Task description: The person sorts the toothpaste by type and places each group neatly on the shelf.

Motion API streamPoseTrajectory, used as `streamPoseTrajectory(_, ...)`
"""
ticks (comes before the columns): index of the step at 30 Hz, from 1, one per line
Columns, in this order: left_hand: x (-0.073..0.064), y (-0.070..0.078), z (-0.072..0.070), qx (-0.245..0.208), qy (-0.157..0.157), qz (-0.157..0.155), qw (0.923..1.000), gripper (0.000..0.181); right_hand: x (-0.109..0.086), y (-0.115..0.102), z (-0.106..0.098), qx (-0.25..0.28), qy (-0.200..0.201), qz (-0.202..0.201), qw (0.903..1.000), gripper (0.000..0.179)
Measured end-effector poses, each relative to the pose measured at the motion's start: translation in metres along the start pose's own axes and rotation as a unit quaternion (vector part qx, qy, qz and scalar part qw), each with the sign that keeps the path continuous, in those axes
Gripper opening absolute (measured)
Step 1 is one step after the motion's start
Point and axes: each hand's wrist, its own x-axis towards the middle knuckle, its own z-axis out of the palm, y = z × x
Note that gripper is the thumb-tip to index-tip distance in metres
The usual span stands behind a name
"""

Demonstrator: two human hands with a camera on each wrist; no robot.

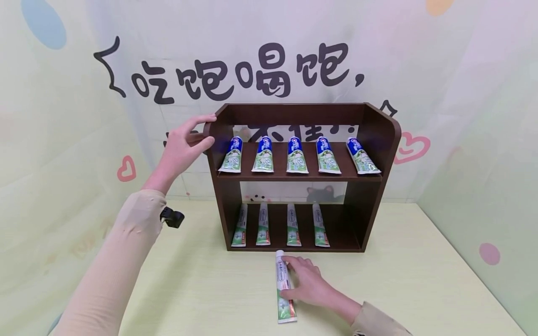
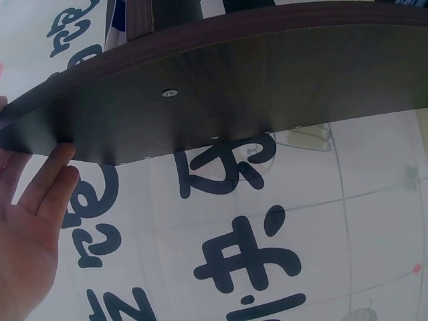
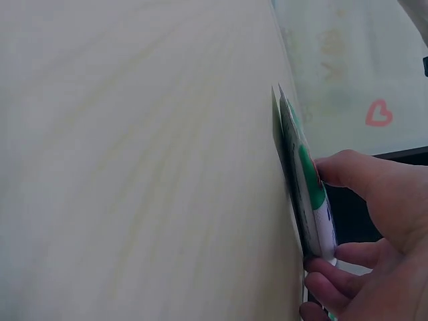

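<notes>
My right hand holds a green-and-white toothpaste tube close over the tabletop, just in front of the shelf. The tube's white cap points toward the shelf and its flat crimped end toward me. In the right wrist view the tube shows edge-on, with thumb and fingers about it. At the upper left, my left hand grips the top front corner of the dark brown two-tier shelf. From the left wrist, two fingers show against the side panel's outer face.
Several blue-and-green toothpaste tubes lie in a row on the upper tier, caps to the back. Several green-and-white tubes lie on the lower tier. The shelf stands on a pale wooden table against a printed wall curtain.
</notes>
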Motion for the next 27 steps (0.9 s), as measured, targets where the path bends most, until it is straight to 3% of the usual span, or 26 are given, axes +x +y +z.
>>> streamPoseTrajectory(7, 0.0, 0.001, 0.001, 0.006, 0.002, -0.002, 1.0, 0.042, 0.002, -0.005, 0.002, -0.001, -0.009, 0.007, 0.9999, 0.087)
streamPoseTrajectory(27, -0.001, 0.003, 0.001, 0.013, 0.001, -0.007, 0.9999, 0.043, 0.006, -0.015, 0.009, 0.064, -0.041, 0.027, 0.9967, 0.085)
